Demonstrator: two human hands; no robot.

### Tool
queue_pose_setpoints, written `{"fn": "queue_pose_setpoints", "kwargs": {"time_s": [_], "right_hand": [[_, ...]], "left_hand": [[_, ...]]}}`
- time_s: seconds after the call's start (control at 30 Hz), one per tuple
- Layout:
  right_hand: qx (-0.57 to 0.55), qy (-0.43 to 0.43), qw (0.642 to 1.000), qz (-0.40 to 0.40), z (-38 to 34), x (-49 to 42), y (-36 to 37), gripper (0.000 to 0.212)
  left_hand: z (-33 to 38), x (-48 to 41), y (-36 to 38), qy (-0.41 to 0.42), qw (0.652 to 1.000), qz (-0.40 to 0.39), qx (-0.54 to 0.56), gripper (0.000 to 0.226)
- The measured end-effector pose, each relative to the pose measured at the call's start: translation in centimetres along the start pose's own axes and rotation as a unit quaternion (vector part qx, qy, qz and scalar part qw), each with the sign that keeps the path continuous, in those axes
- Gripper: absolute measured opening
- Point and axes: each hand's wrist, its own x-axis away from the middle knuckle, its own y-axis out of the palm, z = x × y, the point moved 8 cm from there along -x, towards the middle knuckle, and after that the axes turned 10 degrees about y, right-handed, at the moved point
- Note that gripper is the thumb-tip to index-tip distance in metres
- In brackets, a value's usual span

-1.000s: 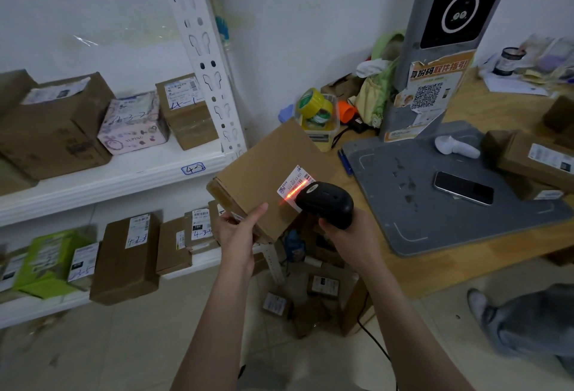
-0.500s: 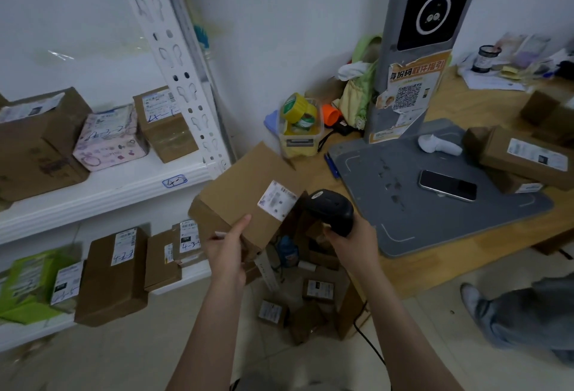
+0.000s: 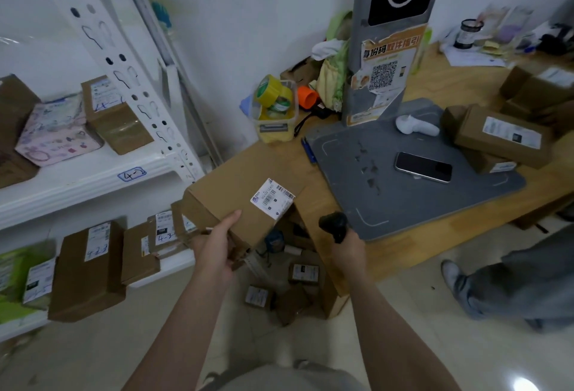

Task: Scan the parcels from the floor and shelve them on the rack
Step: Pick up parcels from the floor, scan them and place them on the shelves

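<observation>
My left hand grips the near corner of a flat brown cardboard parcel, thumb on top. Its white barcode label faces up. My right hand holds a black handheld scanner just right of the parcel, below the label; no red light shows on the label. The white rack stands to the left, with several labelled parcels on its two visible shelves. More small parcels lie on the floor under the desk corner.
A wooden desk on the right carries a grey scanning station with a phone, a white scanner and brown boxes. A tub of tape rolls sits at the wall. Another person's leg is at lower right.
The scanner's red beam lay on the label a second ago; it is off now. My right hand has dropped the scanner down and away from the label. The view shifted slightly.
</observation>
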Motion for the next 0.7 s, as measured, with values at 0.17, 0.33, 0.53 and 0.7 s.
{"fn": "queue_pose_setpoints", "kwargs": {"time_s": [0.17,0.33,0.53,0.7], "right_hand": [[0.061,0.003,0.998,-0.009,-0.2,-1.0,0.9,0.032],[0.092,-0.006,0.995,0.029,-0.5,-1.7,1.3,0.047],[0.033,-0.001,0.993,0.112,-1.0,0.0,0.2,0.071],[-0.075,-0.085,0.974,0.194,-4.3,3.1,-1.5,0.066]], "left_hand": [[0.3,0.3,-0.1,0.006,1.000,-0.002,-0.006,0.050],[0.0,-0.2,-1.0,0.017,1.000,0.021,-0.004,0.062],[-0.7,-0.1,-0.7,0.011,1.000,0.013,-0.015,0.063],[-0.4,0.2,-1.7,-0.003,0.999,0.008,-0.036,0.055]]}}
